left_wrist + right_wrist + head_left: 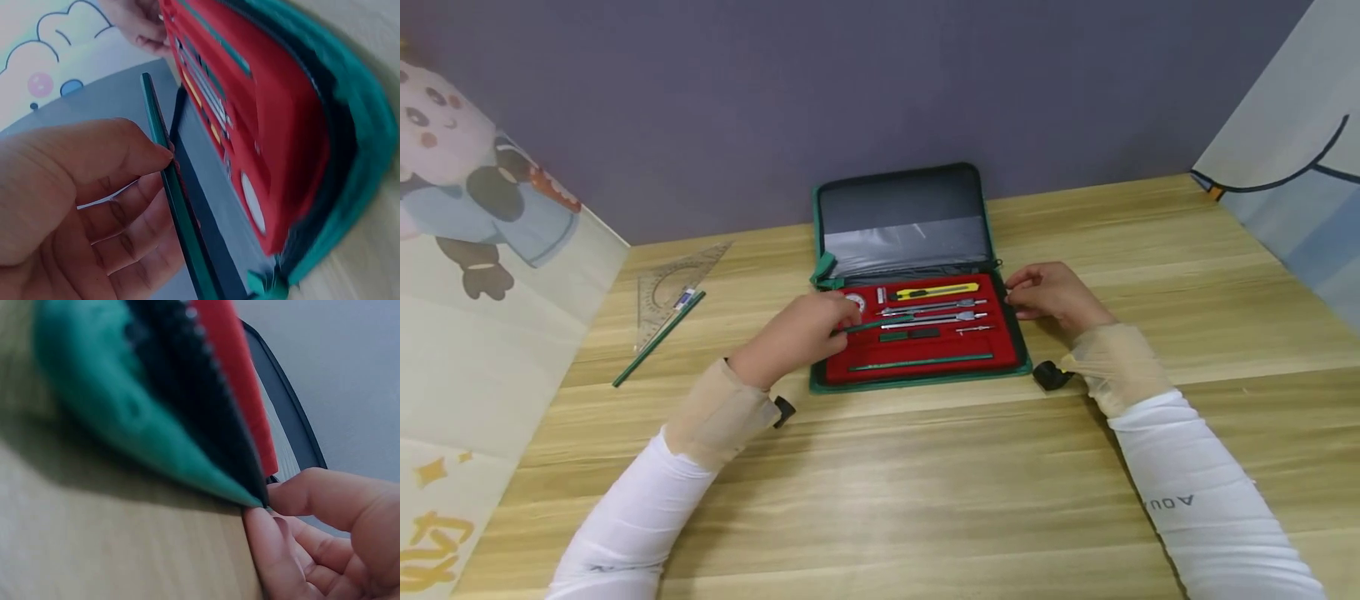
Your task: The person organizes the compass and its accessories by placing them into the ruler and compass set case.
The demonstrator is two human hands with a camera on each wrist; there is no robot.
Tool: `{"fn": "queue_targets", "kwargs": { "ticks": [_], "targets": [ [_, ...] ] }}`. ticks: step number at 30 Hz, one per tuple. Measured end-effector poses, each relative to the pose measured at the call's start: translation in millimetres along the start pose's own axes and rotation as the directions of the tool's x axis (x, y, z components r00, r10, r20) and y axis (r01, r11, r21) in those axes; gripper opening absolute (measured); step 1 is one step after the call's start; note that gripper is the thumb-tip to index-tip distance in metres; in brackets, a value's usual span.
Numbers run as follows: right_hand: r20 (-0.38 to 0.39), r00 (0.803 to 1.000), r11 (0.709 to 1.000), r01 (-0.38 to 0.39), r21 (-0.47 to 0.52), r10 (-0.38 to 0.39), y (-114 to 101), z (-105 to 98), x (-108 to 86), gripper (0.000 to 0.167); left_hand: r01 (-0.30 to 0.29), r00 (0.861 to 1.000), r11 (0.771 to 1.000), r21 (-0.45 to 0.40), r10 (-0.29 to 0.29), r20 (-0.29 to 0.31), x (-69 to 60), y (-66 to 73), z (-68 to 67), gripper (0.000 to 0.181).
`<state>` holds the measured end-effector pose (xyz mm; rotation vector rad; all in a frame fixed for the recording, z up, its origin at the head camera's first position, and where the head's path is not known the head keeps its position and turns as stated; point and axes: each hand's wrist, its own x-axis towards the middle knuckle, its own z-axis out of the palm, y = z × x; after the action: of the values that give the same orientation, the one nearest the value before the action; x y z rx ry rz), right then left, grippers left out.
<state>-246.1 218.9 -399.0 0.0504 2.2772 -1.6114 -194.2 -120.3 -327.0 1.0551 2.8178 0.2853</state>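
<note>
A zip case (917, 385) with green edging lies unfolded, its lid leaning back against the wall. Its red insert (936, 348) holds a yellow utility knife (936, 292), metal compasses (936, 318), a small white round piece (855, 302) and a green pencil (921, 362). Over the insert's left side, my left hand (801, 333) pinches another green pencil (178, 200) between thumb and fingers. At the opposite side, my right hand (1054, 296) pinches the case's edge (247, 495) between thumb and finger, as the right wrist view shows.
On the table's left lie a clear set square (673, 279) and a green pencil (658, 337) beside it. A purple-grey wall (880, 92) rises behind the case. Printed panels (490, 350) flank the table (880, 492).
</note>
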Motion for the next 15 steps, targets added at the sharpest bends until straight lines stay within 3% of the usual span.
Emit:
{"fn": "queue_targets", "kwargs": {
  "ticks": [9, 15],
  "targets": [
    [-0.008, 1.000, 1.000, -0.004, -0.005, 0.004, -1.0, -0.9, 0.1, 0.037, -0.038, 0.998, 0.999, 0.002, 0.038, 0.052, 18.0, 22.5, 11.7, 0.024],
    [-0.008, 1.000, 1.000, 0.003, -0.008, -0.003, -1.1, -1.5, -2.1, 0.036, -0.060, 0.995, 0.997, -0.043, 0.063, 0.072, 27.3, 34.8, 18.4, 0.025]
  ]
}}
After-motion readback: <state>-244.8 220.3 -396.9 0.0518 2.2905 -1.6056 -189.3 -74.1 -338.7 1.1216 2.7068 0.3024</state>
